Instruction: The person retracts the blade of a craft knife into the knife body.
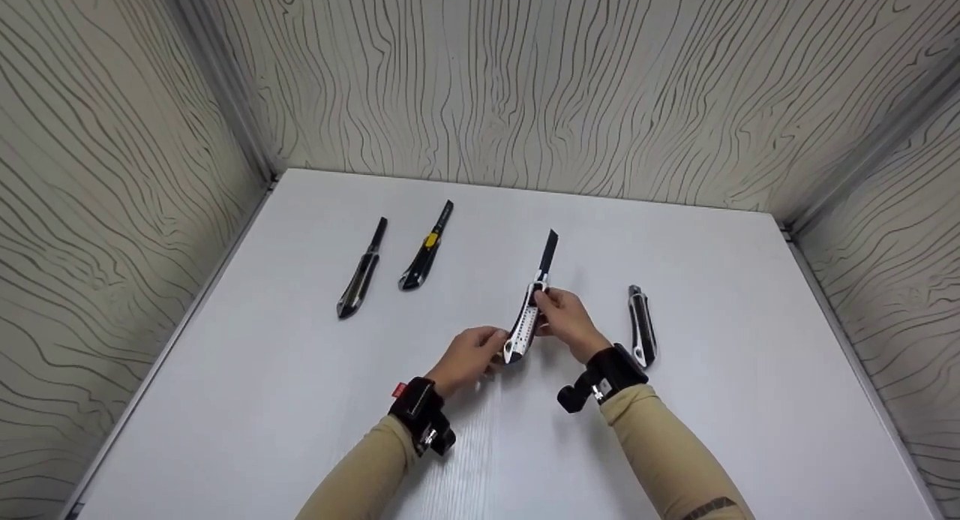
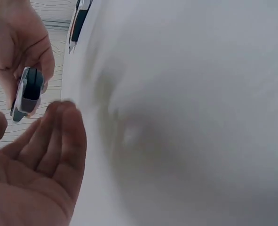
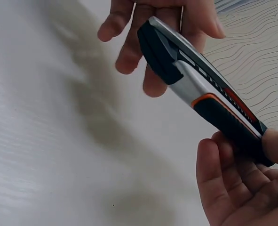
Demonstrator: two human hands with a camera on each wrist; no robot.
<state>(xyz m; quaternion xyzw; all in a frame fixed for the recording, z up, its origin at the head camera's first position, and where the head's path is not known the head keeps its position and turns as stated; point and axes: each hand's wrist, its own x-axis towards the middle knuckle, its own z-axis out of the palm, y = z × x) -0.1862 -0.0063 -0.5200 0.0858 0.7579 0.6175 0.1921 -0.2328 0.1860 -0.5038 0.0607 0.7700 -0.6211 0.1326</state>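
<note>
Above the middle of the white table point(image 1: 300, 370), the right hand point(image 1: 568, 323) pinches a silver utility knife point(image 1: 529, 317) near its blade end, thumb on top and fingers curled beneath the grip. The blade point(image 1: 548, 253) is out and points away from the person. The left hand point(image 1: 471, 357) cups the knife's butt with relaxed, nearly straight fingers point(image 3: 129, 52), not clenched. Both wrists are bent inward toward the knife, forearms angled together.
</note>
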